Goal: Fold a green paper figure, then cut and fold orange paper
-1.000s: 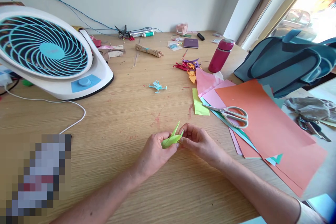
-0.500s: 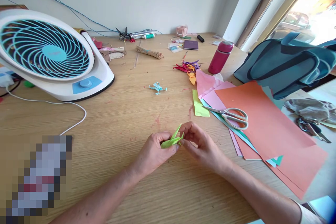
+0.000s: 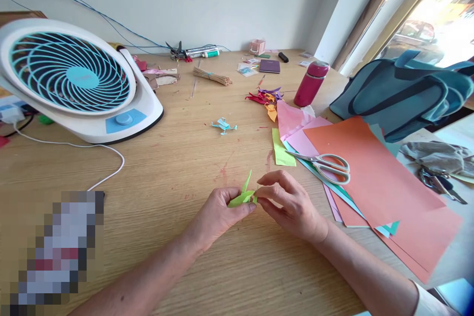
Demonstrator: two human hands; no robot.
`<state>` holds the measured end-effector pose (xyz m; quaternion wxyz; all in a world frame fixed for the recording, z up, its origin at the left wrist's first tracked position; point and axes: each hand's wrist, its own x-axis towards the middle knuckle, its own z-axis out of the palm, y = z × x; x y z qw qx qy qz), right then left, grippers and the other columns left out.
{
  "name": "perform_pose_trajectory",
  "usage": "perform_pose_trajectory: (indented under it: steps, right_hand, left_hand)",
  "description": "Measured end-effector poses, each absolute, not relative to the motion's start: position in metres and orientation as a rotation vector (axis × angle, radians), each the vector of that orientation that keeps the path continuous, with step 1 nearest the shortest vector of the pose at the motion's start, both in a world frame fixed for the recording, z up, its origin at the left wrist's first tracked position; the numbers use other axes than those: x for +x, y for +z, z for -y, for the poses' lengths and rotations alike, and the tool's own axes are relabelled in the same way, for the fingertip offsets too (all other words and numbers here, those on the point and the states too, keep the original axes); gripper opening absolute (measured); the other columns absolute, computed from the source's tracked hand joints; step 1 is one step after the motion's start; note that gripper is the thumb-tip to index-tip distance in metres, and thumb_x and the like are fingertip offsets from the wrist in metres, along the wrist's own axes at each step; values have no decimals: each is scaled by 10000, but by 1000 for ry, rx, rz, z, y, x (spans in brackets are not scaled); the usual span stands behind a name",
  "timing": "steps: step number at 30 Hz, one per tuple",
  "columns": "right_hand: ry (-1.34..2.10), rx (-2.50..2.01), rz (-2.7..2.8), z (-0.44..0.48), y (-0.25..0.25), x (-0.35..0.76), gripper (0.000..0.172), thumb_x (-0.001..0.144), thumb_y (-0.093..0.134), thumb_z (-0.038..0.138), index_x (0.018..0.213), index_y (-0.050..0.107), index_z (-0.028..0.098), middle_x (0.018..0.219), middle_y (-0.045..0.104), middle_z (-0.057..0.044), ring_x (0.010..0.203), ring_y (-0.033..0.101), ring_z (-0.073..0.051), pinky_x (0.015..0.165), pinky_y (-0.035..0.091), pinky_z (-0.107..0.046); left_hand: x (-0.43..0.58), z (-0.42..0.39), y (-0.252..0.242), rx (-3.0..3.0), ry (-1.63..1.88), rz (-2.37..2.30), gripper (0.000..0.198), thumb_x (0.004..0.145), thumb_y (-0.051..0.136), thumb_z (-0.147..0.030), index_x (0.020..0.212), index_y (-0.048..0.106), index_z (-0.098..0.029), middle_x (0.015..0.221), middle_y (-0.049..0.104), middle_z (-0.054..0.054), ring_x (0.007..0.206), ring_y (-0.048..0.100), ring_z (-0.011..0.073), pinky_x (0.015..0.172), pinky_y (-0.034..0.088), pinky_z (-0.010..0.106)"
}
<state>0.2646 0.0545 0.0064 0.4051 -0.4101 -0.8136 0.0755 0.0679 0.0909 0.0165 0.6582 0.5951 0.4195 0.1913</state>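
Note:
A lime-green origami figure (image 3: 241,199) with thin pointed flaps is held above the table. My left hand (image 3: 221,212) pinches its body between thumb and fingers, one narrow point sticking up. At the figure's right end, my right hand (image 3: 291,203) has its thumb and fingertips closed on a small tip. That fingertip contact is partly hidden. Beyond both hands lies a small light-blue origami figure (image 3: 223,125). A flat lime-green paper piece (image 3: 283,148) rests to the right, beside the scissors (image 3: 329,165).
Orange paper sheets (image 3: 374,173) and other coloured sheets spread at the right, with a blue bag (image 3: 392,98) behind. A dark red flask (image 3: 311,84) stands near folded paper figures (image 3: 268,98). A white fan (image 3: 144,113) is at the left; a stick bundle (image 3: 213,76) lies farther back.
My right hand's fingers have lifted and shifted at the right end of the green figure, and its right point now sits lower. My left hand keeps its hold. The view shifted slightly.

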Motion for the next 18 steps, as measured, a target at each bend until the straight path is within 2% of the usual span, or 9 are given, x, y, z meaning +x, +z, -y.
perform_pose_trajectory:
  steps: [7, 14, 18]
  right_hand:
    - [69, -946, 2134, -55, 7, 270, 173, 894, 589, 54, 1001, 626, 184, 1043, 626, -109, 893, 612, -199, 741, 483, -345]
    - [122, -944, 2089, -54, 8, 267, 188, 895, 569, 37, 1004, 623, 180, 1007, 622, -105, 884, 603, -188, 742, 490, -333]
    - [203, -1002, 2020, -52, 8, 262, 176, 881, 588, 48, 979, 618, 190, 918, 621, -74, 812, 575, -172, 717, 488, -321]
  left_hand:
    - [67, -91, 18, 1343, 424, -919, 322, 777, 680, -408, 672, 498, -163, 647, 319, -46, 628, 288, 102, 559, 188, 240]
    - [67, -91, 19, 1332, 422, -895, 307, 777, 687, -398, 694, 515, -157, 674, 311, -42, 648, 279, 102, 570, 191, 236]
    - [67, -90, 17, 1375, 444, -878, 300, 807, 659, -414, 718, 547, -150, 688, 339, -37, 674, 308, 108, 594, 226, 231]
